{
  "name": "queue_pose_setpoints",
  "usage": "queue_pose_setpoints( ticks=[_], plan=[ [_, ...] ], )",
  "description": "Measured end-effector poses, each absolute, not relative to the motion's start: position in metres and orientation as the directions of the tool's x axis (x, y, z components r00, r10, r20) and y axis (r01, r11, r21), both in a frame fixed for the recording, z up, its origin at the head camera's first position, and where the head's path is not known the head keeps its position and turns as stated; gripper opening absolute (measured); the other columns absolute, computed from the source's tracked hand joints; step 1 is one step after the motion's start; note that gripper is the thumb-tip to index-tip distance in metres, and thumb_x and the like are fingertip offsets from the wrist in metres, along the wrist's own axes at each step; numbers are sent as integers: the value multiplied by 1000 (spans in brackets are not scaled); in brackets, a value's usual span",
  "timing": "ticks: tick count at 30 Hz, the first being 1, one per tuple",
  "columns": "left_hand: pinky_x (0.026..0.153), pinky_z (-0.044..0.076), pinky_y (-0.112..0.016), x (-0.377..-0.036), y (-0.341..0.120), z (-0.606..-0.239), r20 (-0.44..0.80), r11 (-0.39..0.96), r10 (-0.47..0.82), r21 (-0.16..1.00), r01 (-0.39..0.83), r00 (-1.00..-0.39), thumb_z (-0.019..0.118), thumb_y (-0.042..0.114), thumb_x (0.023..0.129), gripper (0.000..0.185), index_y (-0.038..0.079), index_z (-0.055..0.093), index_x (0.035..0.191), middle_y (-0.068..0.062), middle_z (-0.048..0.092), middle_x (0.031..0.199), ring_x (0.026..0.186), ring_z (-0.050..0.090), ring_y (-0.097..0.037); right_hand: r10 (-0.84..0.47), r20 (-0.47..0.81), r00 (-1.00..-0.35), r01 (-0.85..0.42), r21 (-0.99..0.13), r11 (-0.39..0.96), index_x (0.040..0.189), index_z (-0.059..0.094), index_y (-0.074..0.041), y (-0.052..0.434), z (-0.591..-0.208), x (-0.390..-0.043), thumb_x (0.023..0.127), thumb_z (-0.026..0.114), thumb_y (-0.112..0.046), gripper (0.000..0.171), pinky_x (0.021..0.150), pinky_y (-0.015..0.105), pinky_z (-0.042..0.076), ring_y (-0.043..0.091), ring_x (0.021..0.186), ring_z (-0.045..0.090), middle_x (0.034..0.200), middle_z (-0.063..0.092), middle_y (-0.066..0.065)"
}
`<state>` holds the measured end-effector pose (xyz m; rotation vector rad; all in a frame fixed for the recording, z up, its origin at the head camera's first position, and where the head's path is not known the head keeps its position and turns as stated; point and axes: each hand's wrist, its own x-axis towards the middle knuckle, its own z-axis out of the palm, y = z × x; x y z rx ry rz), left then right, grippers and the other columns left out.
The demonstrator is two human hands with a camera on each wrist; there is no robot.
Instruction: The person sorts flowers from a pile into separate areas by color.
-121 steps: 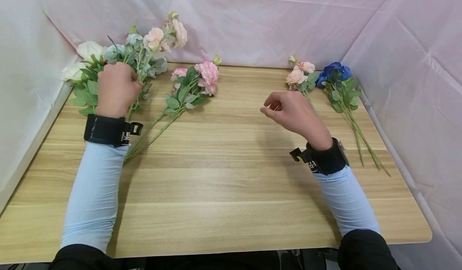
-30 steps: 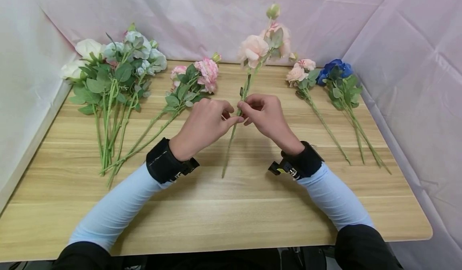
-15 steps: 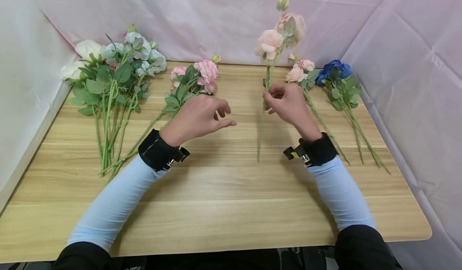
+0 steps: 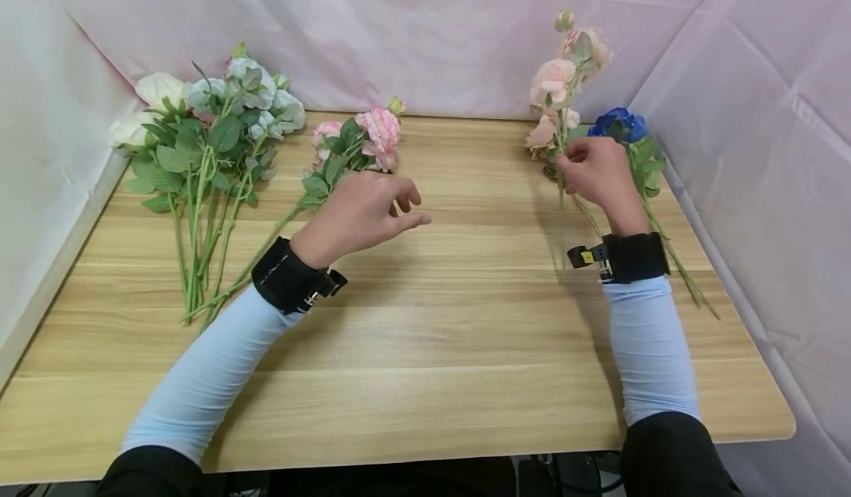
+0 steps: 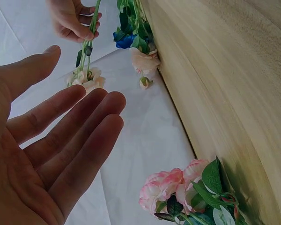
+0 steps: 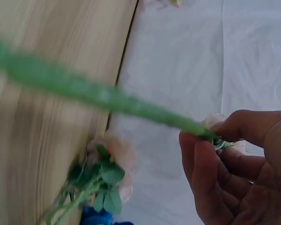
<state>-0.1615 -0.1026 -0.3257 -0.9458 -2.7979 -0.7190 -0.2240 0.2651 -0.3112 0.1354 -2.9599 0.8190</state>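
My right hand (image 4: 595, 172) pinches the green stem (image 6: 107, 101) of a pale pink artificial flower (image 4: 553, 82) between thumb and fingertips. Its blooms and bud stand upright at the back right, overlapping a smaller peach flower (image 4: 541, 134) that lies on the table. Beside that hand is a blue flower (image 4: 618, 124), partly hidden by it. Over the table left of centre, my left hand (image 4: 362, 213) holds nothing, its fingers loosely extended in the left wrist view. Behind it lies a pink flower spray (image 4: 380, 139), with part of its stems covered by the hand and arm.
A pile of white flowers (image 4: 159, 91) and pale blue flowers (image 4: 259, 87) lies at the left, its stems (image 4: 193, 261) pointing toward the front. White cloth (image 4: 439, 46) hangs behind and at both sides of the wooden table (image 4: 439, 379).
Earlier my left hand was in the left pile; then both hands held the pale pink flower at the middle. The left hand let go, and the right carried the flower to the back right.
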Motion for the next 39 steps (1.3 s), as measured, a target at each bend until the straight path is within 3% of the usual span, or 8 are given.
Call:
queue_pose_setpoints(
  ticks=[6, 11, 15, 20, 29, 32, 34, 39],
  plan=[
    [66, 54, -33, -161, -101, -326, 265, 692, 547, 391, 607, -794, 73, 45, 96, 31, 15, 77, 104, -1, 79, 90, 76, 73, -16, -23, 144, -989, -84, -430, 899, 106, 76, 2, 288, -312, -225, 104, 57, -25, 33, 67, 36, 47, 1, 49, 57, 96, 75, 27],
    [63, 52, -32, -160, -101, -326, 288, 686, 543, 389, 615, -788, 72, 44, 96, 31, 14, 77, 104, -1, 79, 89, 75, 72, -16, 12, 165, -986, -48, -359, 932, 96, 74, 3, 301, -315, -227, 103, 55, -18, 29, 61, 37, 39, 16, 53, 58, 77, 72, 23],
    [61, 51, -31, -160, -101, -325, 306, 683, 543, 381, 623, -782, 72, 43, 97, 31, 13, 78, 103, 0, 79, 87, 72, 71, -15, 3, 210, -978, -56, -274, 960, 73, 60, -2, 307, -321, -228, 99, 53, -11, 28, 57, 38, 25, 28, 55, 46, 54, 50, 13],
    [61, 51, -33, -160, -101, -326, 305, 686, 536, 386, 617, -787, 73, 43, 96, 32, 12, 78, 102, -2, 79, 87, 72, 71, -17, -9, 202, -979, -58, -237, 970, 68, 46, -7, 313, -331, -232, 96, 50, -7, 29, 59, 36, 18, 25, 59, 29, 57, 28, 4],
    [60, 49, -30, -161, -100, -328, 298, 689, 548, 371, 623, -782, 72, 43, 97, 30, 14, 78, 102, 0, 78, 87, 72, 70, -15, 3, 37, -999, -7, -268, 963, 80, 53, -3, 326, -347, -239, 97, 51, -10, 19, 54, 37, 30, 28, 61, 44, 63, 44, 8],
    [60, 50, -31, -161, -100, -329, 299, 687, 548, 371, 624, -781, 72, 43, 97, 29, 15, 78, 102, 0, 78, 86, 72, 70, -15, 1, -47, -999, 15, -281, 960, 100, 64, 7, 329, -349, -242, 100, 49, -14, 26, 69, 52, 48, 40, 74, 59, 77, 62, 24],
    [61, 51, -31, -162, -100, -330, 298, 683, 549, 378, 625, -781, 72, 42, 97, 29, 15, 78, 102, 0, 78, 86, 72, 70, -15, 7, -102, -995, 36, -285, 958, 126, 63, 8, 331, -350, -244, 103, 47, -17, 37, 87, 63, 49, 49, 96, 64, 109, 70, 30],
    [64, 53, -32, -162, -100, -330, 287, 674, 554, 397, 623, -781, 71, 41, 98, 28, 15, 78, 102, 0, 78, 87, 75, 71, -16, 25, -167, -986, 70, -269, 961, 144, 53, 7, 332, -349, -246, 106, 40, -21, 49, 100, 69, 43, 57, 123, 53, 154, 47, 29]
  ],
)
